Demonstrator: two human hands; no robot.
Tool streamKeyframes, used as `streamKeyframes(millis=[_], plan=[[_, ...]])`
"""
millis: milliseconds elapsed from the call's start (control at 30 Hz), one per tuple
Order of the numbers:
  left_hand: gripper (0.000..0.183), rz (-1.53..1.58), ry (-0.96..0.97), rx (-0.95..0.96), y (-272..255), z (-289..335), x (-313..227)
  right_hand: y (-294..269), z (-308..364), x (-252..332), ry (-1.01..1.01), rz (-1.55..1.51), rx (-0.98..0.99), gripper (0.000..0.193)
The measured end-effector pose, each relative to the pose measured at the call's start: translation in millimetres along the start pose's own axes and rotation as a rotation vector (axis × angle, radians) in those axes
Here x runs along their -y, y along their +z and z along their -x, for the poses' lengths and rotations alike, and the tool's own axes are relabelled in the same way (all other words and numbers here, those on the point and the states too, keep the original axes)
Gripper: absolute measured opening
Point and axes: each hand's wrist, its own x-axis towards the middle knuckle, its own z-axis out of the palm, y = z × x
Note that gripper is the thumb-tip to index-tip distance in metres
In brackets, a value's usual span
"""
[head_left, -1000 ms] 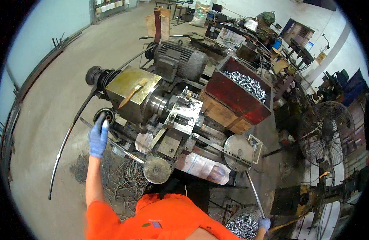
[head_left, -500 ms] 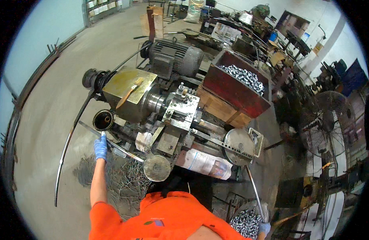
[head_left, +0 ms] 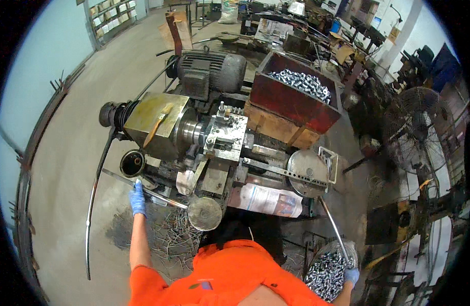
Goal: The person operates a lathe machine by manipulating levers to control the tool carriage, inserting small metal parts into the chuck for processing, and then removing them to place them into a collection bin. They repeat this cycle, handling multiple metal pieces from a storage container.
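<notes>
My left hand [head_left: 138, 203], in a blue glove, is closed around a long metal lever bar [head_left: 162, 198], just below a round dark pot [head_left: 132, 163] on the lathe-like machine [head_left: 225, 136]. The bar runs right to a round metal disc [head_left: 204, 213]. Far to the right, my gloved right hand [head_left: 351, 276] grips the lower end of a steel lever [head_left: 333, 223]. That lever slants down from beneath a larger round plate [head_left: 307, 171]. Beside the right hand stands a basket of small shiny metal parts [head_left: 325, 275]. The right fingers show only in part.
A dark red bin [head_left: 291, 104] of similar shiny parts rests on a wooden box [head_left: 278, 127] behind the machine. A brush [head_left: 157, 126] lies on the headstock, near a motor [head_left: 209, 71]. Metal shavings [head_left: 168, 237] cover the floor at left. A large fan [head_left: 417, 130] stands right.
The whole view has shifted, so the machine's upper part sits slightly higher and further left. More of my right hand shows. Both hands stay at their levers.
</notes>
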Motion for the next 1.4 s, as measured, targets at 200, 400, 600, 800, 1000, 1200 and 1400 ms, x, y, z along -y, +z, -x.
streamKeyframes(millis=[200, 400, 600, 800, 1000, 1200, 1400], plan=[[0.046, 0.079, -0.009, 0.034, 5.7, -18.3, 24.1, 12.1, 0.3, -18.3, 0.006, -0.019, -0.025, 0.041], [0.049, 0.175, -0.010, 0.049, 8.0, -21.0, 29.5, -14.4, 19.7, 8.9, -0.019, -0.013, 0.000, 0.039], [0.048, 0.224, -0.012, 0.049, 9.6, -29.4, 38.3, -10.9, 16.9, 4.5, -0.008, 0.015, 0.032, 0.040], [0.051, 0.175, -0.041, 0.054, 8.5, -26.6, 32.9, 2.8, 13.2, -4.2, 0.057, -0.046, 0.020, 0.041], [0.051, 0.179, -0.029, 0.039, 9.2, -20.0, 27.1, -11.2, 24.3, 8.2, 0.109, -0.049, 0.048, 0.034], [0.055, 0.146, -0.029, 0.033, 7.5, -29.4, 36.7, 21.7, 9.9, -20.6, -0.015, -0.043, -0.018, 0.033], [0.059, 0.139, -0.006, 0.020, 8.7, -33.8, 40.8, 23.5, 13.5, -21.0, -0.012, -0.001, -0.020, 0.034]])
